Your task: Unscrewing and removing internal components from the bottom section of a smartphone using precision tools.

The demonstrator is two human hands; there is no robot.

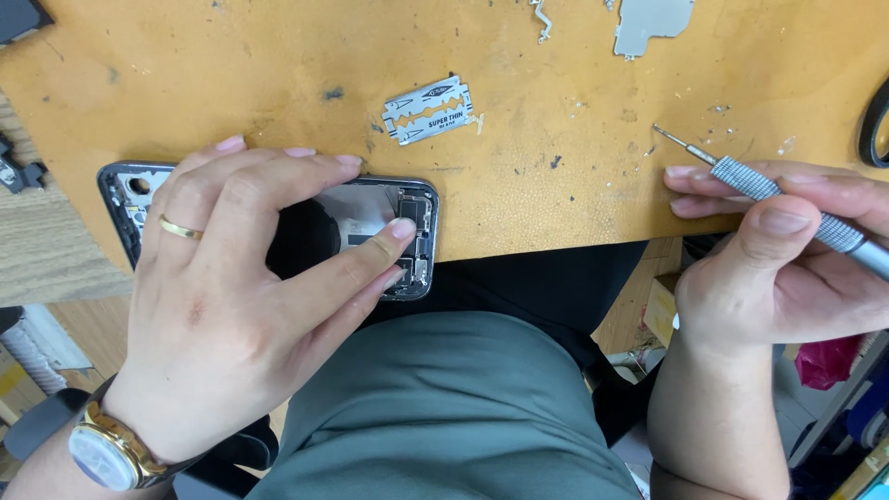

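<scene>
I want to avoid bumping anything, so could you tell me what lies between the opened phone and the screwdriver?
In the head view, only bare orange mat separates the opened phone from the screwdriver.
</scene>
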